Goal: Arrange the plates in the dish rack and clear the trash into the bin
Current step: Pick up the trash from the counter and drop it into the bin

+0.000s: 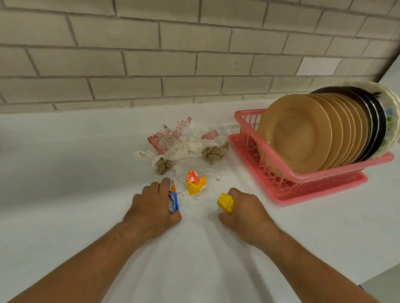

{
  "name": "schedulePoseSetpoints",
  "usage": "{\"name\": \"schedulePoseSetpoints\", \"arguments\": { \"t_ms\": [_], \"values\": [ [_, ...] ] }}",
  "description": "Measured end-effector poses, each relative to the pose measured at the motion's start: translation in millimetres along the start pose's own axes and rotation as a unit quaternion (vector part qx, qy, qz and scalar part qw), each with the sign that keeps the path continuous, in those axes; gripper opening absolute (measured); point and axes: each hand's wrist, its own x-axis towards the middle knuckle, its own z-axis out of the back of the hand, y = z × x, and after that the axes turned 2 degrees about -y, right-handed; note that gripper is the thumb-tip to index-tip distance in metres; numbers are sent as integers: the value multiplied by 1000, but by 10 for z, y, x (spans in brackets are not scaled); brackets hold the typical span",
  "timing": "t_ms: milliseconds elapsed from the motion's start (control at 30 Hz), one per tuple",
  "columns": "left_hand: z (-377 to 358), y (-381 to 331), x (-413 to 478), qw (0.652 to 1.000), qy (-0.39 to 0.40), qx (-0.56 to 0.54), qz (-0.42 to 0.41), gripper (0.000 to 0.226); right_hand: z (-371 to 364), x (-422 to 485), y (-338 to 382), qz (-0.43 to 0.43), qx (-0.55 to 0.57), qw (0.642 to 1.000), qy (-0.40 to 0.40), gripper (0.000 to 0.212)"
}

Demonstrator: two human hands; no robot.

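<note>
A pink dish rack [247, 121] stands at the right of the white counter, filled with upright plates [297, 132]: several tan ones in front, dark ones and a pale patterned one behind. My left hand [151, 208] grips a blue snack wrapper [173, 199] on the counter. My right hand [246, 212] holds a crumpled yellow wrapper [225, 203]. Between and just beyond the hands lies a yellow and orange wrapper [194, 181]. Farther back sits a heap of trash: a red-printed clear plastic bag [170, 134], white tissue [190, 148] and two brown paper wads [215, 152], [163, 166].
The white counter [58, 169] runs back to a beige tiled wall [152, 59]. The counter's front right corner [362, 279] drops off near my right forearm. No bin is in view.
</note>
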Motion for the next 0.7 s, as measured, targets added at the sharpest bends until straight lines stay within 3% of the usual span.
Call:
{"name": "schedulePoseSetpoints", "arguments": {
  "t_ms": [67,233,367,467,533,633,667,700],
  "values": [
    [13,-27,13,999,21,27,10,77,20,2,1,-7,27,999,15,24],
    [-36,-98,-85,999,6,-30,-30,17,87,-1,7,16,49,999,9,14],
    [82,15,-31,996,-43,-70,-18,25,80,-65,-45,20,67,997,19,15],
    [287,69,77,990,-107,-78,52,45,76,-78,-76,16,61,998,19,11],
    [367,97,167,985,-125,-81,86,45,77,-71,-67,8,56,998,24,23],
    [403,152,320,990,-88,-82,75,24,65,-50,-49,-1,55,998,21,36],
    [408,175,378,993,-65,-78,60,22,60,-47,-49,-2,53,998,18,37],
    [404,200,448,996,-35,-70,45,36,53,-44,-49,-4,51,999,19,38]
  ]
}}
